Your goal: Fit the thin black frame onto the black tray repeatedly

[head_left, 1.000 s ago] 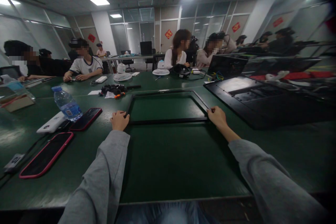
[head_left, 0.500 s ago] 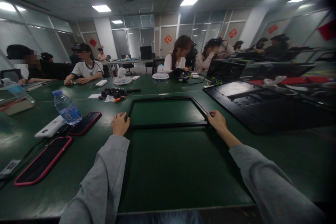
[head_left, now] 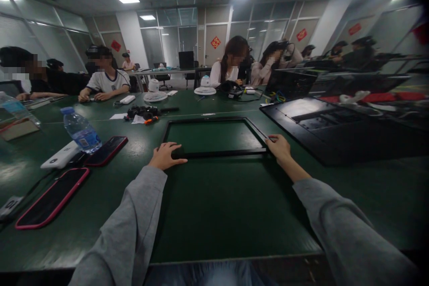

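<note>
Two hands (head_left: 167,155) (head_left: 279,148) at a black frame (head_left: 228,153)

The frame lies on the green table (head_left: 234,214). The left hand has its fingers spread at the frame's near left corner. The right hand pinches its near right corner.

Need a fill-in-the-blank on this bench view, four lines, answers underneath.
The left hand, fingers spread, is at the black frame's near ____ corner.
The right hand grips the frame's ____ side.
The water bottle has a ____ cap.
Through the frame's opening, the ____ tabletop shows.

Missing words: left; right; blue; green.
</note>
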`<state>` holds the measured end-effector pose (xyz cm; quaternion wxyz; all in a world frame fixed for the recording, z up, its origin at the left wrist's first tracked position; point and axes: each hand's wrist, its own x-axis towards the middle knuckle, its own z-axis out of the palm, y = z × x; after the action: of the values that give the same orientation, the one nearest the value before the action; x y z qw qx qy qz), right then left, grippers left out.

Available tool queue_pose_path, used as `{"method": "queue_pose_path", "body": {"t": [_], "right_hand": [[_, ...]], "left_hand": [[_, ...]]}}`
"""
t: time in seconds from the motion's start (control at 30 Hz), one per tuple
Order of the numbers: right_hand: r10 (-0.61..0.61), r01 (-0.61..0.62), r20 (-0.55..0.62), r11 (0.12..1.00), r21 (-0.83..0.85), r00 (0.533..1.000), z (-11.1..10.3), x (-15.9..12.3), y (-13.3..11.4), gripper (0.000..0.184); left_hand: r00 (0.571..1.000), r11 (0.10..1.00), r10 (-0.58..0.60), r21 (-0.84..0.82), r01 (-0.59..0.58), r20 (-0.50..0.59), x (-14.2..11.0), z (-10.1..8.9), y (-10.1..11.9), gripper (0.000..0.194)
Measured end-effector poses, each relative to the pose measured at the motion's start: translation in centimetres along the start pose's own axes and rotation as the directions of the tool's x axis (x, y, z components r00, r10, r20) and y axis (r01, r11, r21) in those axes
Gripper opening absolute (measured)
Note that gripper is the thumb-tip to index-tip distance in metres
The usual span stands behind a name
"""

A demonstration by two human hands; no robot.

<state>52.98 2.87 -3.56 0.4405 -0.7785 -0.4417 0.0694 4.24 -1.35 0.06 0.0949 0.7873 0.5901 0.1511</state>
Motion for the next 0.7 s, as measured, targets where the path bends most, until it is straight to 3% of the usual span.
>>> {"method": "queue_pose_path", "body": {"t": [0.23,0.43,0.5,0.6,0.7], "right_hand": [[-0.032,0.03,0.03,0.997,0.074,0.999,-0.2,-0.3,-0.3,0.031],[-0.059,0.06,0.104,0.998,-0.014,0.993,-0.6,-0.4,-0.6,0.039],[-0.068,0.074,0.124,0.996,-0.047,0.99,-0.8,-0.4,-0.9,0.039],[-0.14,0.148,0.141,0.988,-0.05,0.98,-1.0,-0.4,-1.4,0.028],[-0.194,0.209,0.168,0.975,-0.078,0.966,-1.0,-0.5,-1.6,0.021]], "left_hand": [[0.994,0.999,0.018,-0.047,-0.023,-0.103,0.3,0.1,-0.4,0.049],[0.993,0.996,-0.004,-0.091,-0.007,-0.118,0.2,0.0,-0.4,0.048],[0.982,0.994,-0.059,-0.099,0.042,-0.178,0.1,0.1,-0.6,0.049],[0.93,0.979,-0.203,-0.075,0.189,-0.307,0.1,0.5,-1.4,0.05],[0.883,0.947,-0.316,-0.065,0.313,-0.348,0.2,0.7,-2.4,0.053]]}}
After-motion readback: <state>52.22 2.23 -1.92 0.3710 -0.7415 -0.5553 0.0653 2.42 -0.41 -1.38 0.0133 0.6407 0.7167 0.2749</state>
